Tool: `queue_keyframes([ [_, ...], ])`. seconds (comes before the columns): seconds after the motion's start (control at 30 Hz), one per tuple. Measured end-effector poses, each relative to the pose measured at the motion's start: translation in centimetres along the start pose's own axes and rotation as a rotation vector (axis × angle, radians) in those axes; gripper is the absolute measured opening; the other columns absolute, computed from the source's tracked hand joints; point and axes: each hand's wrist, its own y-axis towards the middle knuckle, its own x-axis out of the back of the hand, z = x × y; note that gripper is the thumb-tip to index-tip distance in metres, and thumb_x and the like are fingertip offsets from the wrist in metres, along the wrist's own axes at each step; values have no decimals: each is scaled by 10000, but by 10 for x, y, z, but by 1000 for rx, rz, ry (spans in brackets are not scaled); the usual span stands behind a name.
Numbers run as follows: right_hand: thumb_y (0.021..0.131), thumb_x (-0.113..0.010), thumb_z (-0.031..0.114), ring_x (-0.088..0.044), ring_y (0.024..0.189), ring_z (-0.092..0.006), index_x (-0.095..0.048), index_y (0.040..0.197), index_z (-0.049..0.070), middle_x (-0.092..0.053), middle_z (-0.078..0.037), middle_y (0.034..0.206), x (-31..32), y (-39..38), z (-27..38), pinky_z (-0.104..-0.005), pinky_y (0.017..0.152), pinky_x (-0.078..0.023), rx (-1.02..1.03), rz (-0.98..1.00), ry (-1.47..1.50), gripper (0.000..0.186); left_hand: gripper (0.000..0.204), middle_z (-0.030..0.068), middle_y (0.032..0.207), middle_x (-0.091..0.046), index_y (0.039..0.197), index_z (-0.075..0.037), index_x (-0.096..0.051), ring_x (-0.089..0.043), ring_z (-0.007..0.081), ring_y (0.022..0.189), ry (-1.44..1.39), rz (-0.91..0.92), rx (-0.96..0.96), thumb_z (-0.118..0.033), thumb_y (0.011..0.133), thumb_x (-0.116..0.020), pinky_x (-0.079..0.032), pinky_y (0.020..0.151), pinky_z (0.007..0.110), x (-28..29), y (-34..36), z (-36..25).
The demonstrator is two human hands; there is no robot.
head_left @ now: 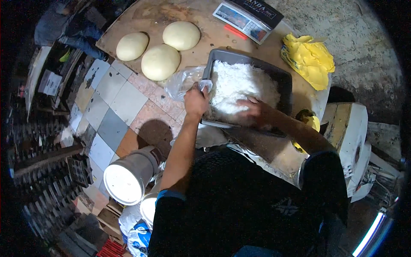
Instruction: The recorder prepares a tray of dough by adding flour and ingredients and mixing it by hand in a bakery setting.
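Note:
A grey plastic tub [286, 88] holds loose white flour-like powder [229, 75] near the front of the worktop. My left hand [196, 102] is closed at the tub's left rim, gripping a clear plastic bag [177, 85] there; whether it also grips the rim is hard to tell. My right hand [257, 112] is down in the powder on the tub's right half, its fingertips blurred and partly buried. Three pale dough balls [160, 62] sit on the worktop [124, 19] left of the tub.
A scale [250, 17], red object [234, 31] and crumpled yellow mass [308, 60] sit behind and right. A yellow container [312, 124] is beside my right arm. Buckets [124, 182] stand on the tiled floor [115, 98]. Another person [64, 34] is at upper left, beside a cluttered rack.

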Motion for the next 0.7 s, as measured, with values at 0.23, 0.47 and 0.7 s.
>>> queue_keyframes([
  [0.23, 698, -697, 184, -321, 1294, -398, -441, 1327, 161, -382, -172, 1395, -12, 19, -34, -483, 1071, -276, -559, -466, 41, 680, 334, 278, 873, -631, 987, 34, -579, -619, 435, 818, 46, 19, 18, -273, 855, -556, -488, 763, 487, 2, 2, 3],
  [0.47, 661, -716, 254, -421, 1224, -385, -528, 1249, 130, -427, -238, 1335, -35, -10, -17, -462, 1044, -321, -39, -179, 135, 630, 351, 271, 839, -631, 969, 49, -579, -620, 432, 786, 65, -2, -40, -283, 860, -548, -491, 737, 491, -1, 1, -4],
  [0.7, 650, -737, 224, -411, 1236, -372, -239, 1437, 102, -335, -203, 1420, -52, 49, -46, -451, 1069, -321, -739, -356, 155, 940, 365, 273, 824, -630, 1005, 52, -581, -624, 426, 793, 67, -4, -51, -279, 854, -556, -494, 735, 487, -3, 5, -9],
])
